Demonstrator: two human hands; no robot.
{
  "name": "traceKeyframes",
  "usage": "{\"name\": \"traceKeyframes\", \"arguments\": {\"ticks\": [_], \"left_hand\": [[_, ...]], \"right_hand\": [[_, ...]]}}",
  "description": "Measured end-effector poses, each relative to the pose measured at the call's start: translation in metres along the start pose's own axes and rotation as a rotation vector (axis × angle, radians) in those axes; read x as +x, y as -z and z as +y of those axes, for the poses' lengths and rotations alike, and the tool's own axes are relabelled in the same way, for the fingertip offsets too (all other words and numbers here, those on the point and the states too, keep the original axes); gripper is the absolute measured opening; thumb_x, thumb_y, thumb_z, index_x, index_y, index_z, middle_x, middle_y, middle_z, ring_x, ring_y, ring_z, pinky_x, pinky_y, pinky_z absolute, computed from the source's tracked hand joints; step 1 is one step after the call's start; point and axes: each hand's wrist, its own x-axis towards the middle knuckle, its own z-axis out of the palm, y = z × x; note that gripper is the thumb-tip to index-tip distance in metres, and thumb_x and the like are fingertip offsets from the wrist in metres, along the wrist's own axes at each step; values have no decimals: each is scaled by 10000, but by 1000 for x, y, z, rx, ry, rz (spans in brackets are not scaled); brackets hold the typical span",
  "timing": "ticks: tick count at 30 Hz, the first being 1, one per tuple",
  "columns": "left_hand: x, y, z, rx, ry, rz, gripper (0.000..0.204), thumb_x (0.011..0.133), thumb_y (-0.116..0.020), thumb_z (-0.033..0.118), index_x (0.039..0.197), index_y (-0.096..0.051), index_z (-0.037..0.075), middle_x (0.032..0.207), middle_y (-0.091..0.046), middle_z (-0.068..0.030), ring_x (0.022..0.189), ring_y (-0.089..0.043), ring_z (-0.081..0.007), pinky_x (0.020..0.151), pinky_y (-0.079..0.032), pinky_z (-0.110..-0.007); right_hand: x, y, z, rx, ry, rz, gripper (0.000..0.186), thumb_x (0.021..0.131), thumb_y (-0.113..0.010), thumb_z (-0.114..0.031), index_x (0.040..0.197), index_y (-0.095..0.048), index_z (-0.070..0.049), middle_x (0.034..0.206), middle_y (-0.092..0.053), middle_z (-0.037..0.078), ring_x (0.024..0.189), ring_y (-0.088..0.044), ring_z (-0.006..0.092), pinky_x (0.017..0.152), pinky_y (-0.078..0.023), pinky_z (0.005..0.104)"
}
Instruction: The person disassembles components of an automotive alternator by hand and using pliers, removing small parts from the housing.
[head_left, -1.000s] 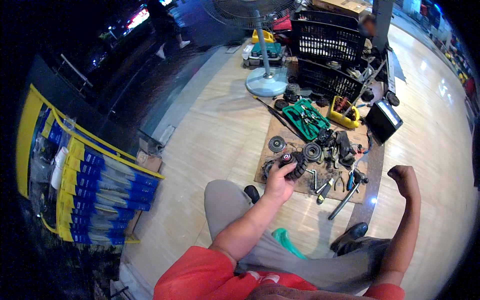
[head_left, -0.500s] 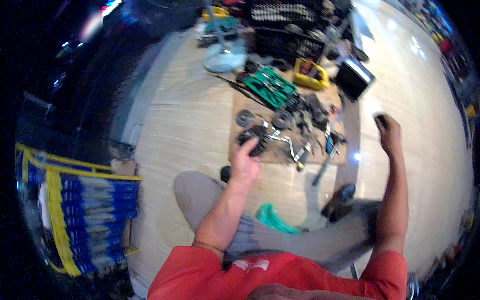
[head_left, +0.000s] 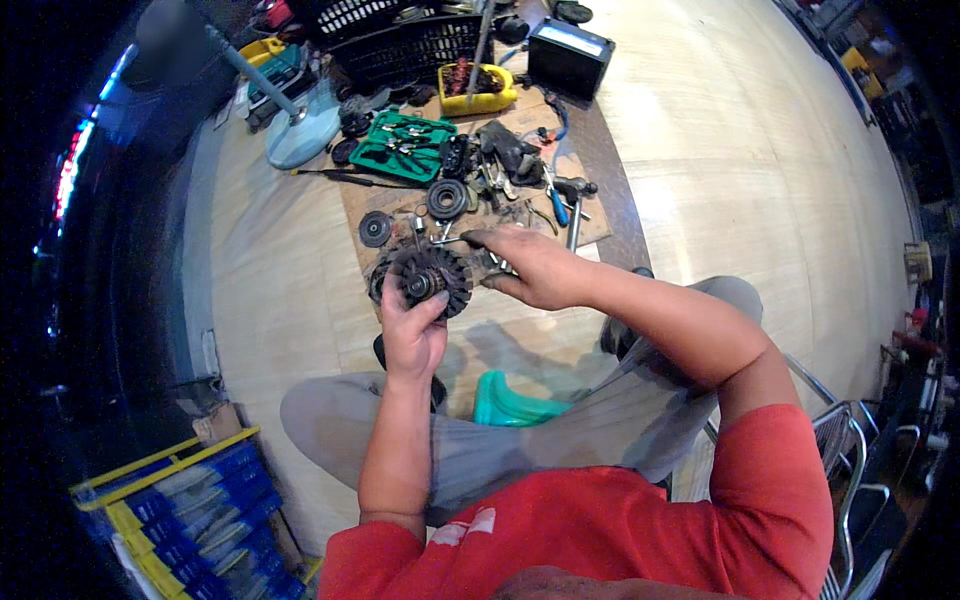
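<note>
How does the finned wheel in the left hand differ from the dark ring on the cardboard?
The finned wheel is gripped in the left hand; the dark ring lies on the cardboard.
The finned wheel's edge is notched all round; the dark ring's looks smooth.
The finned wheel has a stubby part standing out at its middle; the dark ring has a paler centre.
Both are dark and round.

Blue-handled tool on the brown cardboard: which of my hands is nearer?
Right. Your right hand is just below the blue-handled tool in the picture; your left hand is farther, to its lower left.
</note>
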Motion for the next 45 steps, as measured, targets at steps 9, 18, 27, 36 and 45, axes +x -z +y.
{"name": "traceKeyframes", "arguments": {"ticks": [9,18,27,36,45], "left_hand": [[-7,-6,-2,69,94,-69,724,649,-629,-141,1324,-405,-4,1188,-581,-140,1075,-611,-259,958,-502,-386],[-5,-3,2,116,125,-75,737,629,-644,-153,1314,-407,-20,1159,-596,-140,1051,-626,-253,940,-512,-376],[4,6,0,272,88,-13,670,664,-652,-157,1284,-434,-30,1139,-609,-124,1030,-632,-232,919,-519,-361],[15,35,-4,161,-57,275,381,817,-559,-103,1187,-511,-26,1108,-620,-148,1009,-634,-278,911,-531,-414],[12,30,15,-56,-93,206,418,854,-507,-29,1271,-489,-40,1226,-581,-193,1114,-585,-341,977,-480,-489]], "right_hand": [[6,-6,18,161,-21,-82,207,858,-638,-123,1027,-617,-6,931,-641,218,896,-616,411,773,-500,445],[9,7,18,164,-44,-83,164,889,-612,-119,991,-580,6,899,-628,218,867,-613,401,745,-489,445],[11,35,19,-6,26,-55,177,853,-653,-149,972,-628,-20,880,-639,187,843,-625,380,725,-493,440],[1,31,16,-260,-38,-140,162,862,-642,-218,862,-635,-56,799,-640,152,777,-619,376,665,-486,463],[1,32,46,-292,-192,-83,200,882,-580,-302,898,-653,-117,819,-666,168,785,-646,391,675,-502,507]]}}
